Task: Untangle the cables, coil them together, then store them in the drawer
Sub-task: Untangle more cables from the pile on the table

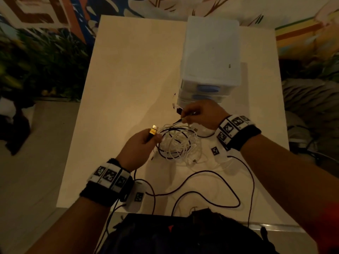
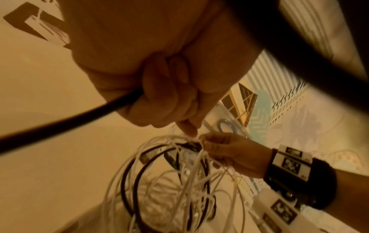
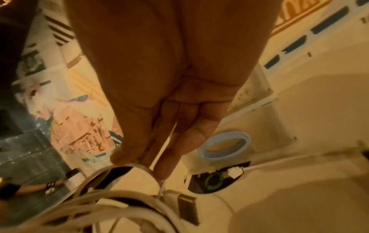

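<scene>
Pale and dimly lit, the worktop (image 1: 128,74) carries a tangle of white and black cables (image 1: 177,143) near its middle, just in front of a small white set of drawers (image 1: 211,57). The tangle lies as a rough flat coil with no clear long axis. A black cable end with a gold plug (image 1: 153,130) is gripped by the left hand (image 1: 139,145), its fingers (image 2: 159,88) curled round the cord; the plug is pointed up and away from the person, toward the far edge. A thin strand at the far side of the tangle is pinched by the right hand (image 1: 201,114) between thumb and fingers (image 3: 165,149), with the hand held just before the lowest drawer front. Long black loops (image 1: 211,189) are trailed from the tangle back over the near part of the worktop. Blue handles (image 1: 208,88) are seen on the drawer fronts. Marker bands (image 1: 108,176) are worn on both wrists.
</scene>
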Demonstrator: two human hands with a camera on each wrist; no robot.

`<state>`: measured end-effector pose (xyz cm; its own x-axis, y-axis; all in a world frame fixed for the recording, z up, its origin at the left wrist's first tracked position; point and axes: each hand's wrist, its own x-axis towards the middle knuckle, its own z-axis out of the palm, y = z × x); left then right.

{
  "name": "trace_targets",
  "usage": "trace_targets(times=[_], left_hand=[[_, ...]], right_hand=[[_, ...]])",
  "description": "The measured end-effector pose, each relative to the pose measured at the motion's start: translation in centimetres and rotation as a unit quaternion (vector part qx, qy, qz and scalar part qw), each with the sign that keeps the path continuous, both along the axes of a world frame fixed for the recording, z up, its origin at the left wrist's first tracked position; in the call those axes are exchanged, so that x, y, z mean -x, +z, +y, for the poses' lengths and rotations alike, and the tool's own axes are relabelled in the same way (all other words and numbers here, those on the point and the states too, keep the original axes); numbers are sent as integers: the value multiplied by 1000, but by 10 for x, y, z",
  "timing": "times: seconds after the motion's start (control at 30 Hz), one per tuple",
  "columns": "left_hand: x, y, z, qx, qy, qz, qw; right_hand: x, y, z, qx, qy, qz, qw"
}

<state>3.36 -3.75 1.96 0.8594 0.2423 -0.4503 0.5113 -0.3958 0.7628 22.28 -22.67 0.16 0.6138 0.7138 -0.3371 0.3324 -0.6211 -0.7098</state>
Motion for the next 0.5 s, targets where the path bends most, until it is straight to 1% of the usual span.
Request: trace_targets(times=[0.07, 0.13, 0.27, 0.33, 0.4, 0.5], left_hand=[[-6, -14, -5, -21, -32, 12, 999], [-12, -25, -11, -27, -34, 28, 999], [-23, -43, -21, -36, 11, 41, 998], [-27, -49, -22, -41, 40, 41, 997], [-29, -52, -22, -31, 67, 26, 997], [-32, -52, -20, 6, 97, 3, 995]], right_hand=[[-1, -8, -3, -21, -29, 27, 999], [-2, -15, -3, -28, -38, 23, 999], [-6, -27, 6, -4, -20, 40, 999], [-8, -29, 11, 19, 5, 25, 999], [-9, -27, 16, 35, 16, 19, 999], [-12, -25, 23, 58, 39, 10, 997]])
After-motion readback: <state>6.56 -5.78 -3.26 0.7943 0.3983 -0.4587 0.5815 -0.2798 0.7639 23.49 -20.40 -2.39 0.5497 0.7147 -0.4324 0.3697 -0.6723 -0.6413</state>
